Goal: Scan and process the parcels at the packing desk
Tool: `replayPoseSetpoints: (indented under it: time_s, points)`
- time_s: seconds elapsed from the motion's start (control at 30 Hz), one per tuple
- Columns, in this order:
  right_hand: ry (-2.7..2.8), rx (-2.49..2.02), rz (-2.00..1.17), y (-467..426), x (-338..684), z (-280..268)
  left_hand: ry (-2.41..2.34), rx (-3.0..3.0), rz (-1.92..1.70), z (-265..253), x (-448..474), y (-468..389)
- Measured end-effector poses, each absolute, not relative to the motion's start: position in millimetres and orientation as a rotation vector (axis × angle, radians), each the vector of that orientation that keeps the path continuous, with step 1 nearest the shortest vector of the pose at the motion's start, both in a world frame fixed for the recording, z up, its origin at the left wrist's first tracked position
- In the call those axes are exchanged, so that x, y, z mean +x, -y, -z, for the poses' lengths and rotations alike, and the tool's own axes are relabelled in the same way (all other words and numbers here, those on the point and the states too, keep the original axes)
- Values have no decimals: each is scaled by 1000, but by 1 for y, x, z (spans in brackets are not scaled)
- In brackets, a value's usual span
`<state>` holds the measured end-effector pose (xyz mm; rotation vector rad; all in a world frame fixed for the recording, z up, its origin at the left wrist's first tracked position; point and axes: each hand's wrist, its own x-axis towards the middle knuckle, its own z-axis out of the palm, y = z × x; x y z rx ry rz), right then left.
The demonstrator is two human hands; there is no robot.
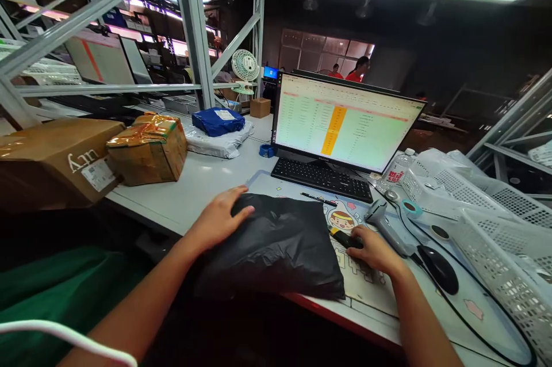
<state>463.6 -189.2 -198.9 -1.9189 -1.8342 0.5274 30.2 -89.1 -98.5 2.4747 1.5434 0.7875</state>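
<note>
A black plastic mailer bag [280,240] lies at the table's front edge, its near side dropping into shadow. My left hand [222,214] holds its far left corner. The thumb rests on top of the bag and the index finger stretches along the far edge; the other fingers are partly hidden. Just right of the bag, my right hand [373,249] is closed around a black box cutter [345,238] with a yellow end, low over the printed desk mat [357,281]. A black pen [318,199] lies beyond the bag.
A keyboard [321,177] and monitor [340,119] stand behind. To the right are a barcode scanner [388,232], a mouse [437,269], a cable and white baskets [500,257]. Cardboard boxes [149,151] and a blue parcel [218,121] sit left. Blue tape [266,150] lies near the monitor.
</note>
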Motion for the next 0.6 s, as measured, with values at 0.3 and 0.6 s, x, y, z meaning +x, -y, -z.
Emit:
replayPoseSetpoints:
  time_s: [0.3, 0.6]
  points:
    - [1515, -1564, -310, 186, 430, 186, -1287, 2586, -845, 143, 65, 109]
    - [2015, -1189, -220, 202, 350, 178, -1216, 2440, -1107, 123, 104, 124]
